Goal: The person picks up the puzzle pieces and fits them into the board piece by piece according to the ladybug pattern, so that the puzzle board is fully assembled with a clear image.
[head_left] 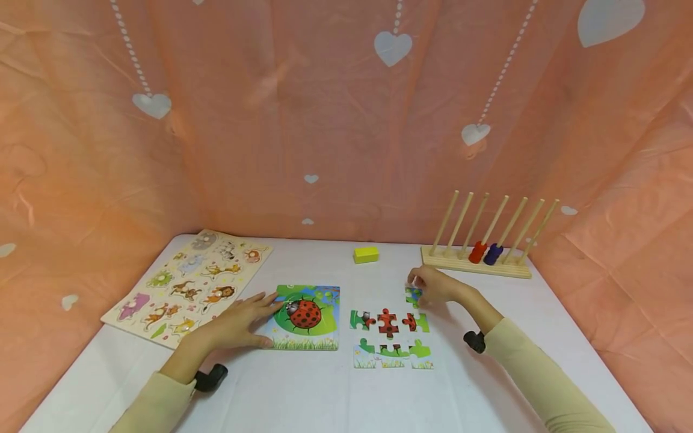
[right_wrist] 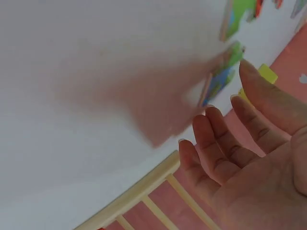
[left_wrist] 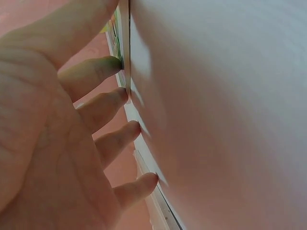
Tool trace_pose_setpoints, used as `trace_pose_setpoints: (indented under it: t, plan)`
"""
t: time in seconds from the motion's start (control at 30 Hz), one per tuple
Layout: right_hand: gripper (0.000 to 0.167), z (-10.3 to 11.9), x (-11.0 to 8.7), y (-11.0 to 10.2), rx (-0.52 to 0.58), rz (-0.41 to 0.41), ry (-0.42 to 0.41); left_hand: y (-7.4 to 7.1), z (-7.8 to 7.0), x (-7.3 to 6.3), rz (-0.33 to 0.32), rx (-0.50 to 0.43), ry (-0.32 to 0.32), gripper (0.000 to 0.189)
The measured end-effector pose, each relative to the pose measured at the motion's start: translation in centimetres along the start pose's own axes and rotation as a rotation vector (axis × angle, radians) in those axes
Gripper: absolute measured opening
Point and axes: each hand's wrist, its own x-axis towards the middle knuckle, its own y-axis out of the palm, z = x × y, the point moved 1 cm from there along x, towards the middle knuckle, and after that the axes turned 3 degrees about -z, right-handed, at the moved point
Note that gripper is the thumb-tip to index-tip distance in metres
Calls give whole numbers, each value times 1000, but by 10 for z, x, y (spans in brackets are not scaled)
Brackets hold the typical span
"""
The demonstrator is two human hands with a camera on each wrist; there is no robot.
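Gripping nothing, your spread left hand (head_left: 238, 323) is perhaps steadying the ladybug board (head_left: 306, 314), your loose right hand (head_left: 437, 285) aligning an unpinched puzzle piece (head_left: 412, 295).

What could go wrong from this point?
The right hand is at the corner puzzle piece, close to the loose ladybug-wing piece, so adjusting one might nudge the other out of line. The left hand touches the left edge of the ladybug board; a push rightward could slide it into the loose pieces beside it.
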Motion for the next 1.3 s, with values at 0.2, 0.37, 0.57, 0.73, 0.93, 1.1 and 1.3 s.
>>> trace_pose_setpoints:
  t: [0.2, 0.37, 0.57, 0.73, 0.93, 1.1, 1.3]
  plan:
    - [42, -3, 0, 5, -21, -20, -12, 1, 0, -2, -4, 6, 2, 83]
    - [45, -2, 2, 5, -30, -34, -17, 1, 3, -1, -4, 12, -3, 84]
    - [44, -1, 3, 6, -45, -42, -17, 1, 3, 0, -9, 11, 5, 84]
    - [41, -1, 2, 6, -52, -55, -22, 0, 2, 0, -9, 11, 5, 85]
    - [42, -1, 1, 6, -36, -57, -26, -2, 0, 0, 0, 7, 0, 85]
    - [50, -1, 1, 6, -25, -64, -26, -3, -3, -1, -1, 2, 1, 84]
    - [43, -3, 1, 3, -11, -80, -17, -2, -2, -1, -5, 5, 4, 83]
